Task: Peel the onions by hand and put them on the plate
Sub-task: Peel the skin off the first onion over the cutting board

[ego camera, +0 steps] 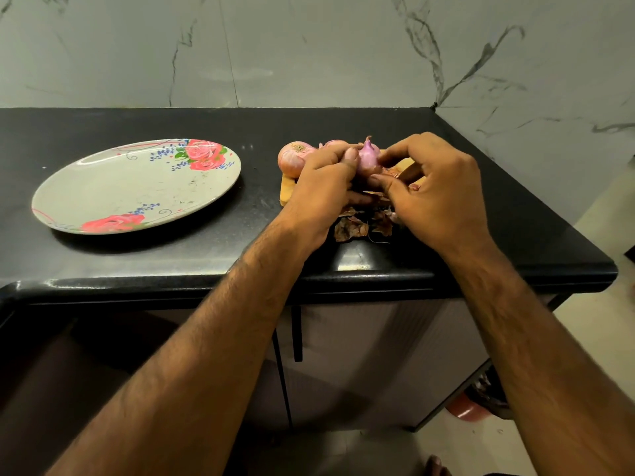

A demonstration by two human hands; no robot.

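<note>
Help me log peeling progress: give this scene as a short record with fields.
held onion: pink, looks mostly peeled, above the board, between both hands
left hand: grips held onion
right hand: fingers curled on held onion
unpeeled onion: skin on, on the board, beyond the left hand
plate: on the counter, left of the board, no onions on it
peels: dry heap on the counter under the hands
</note>
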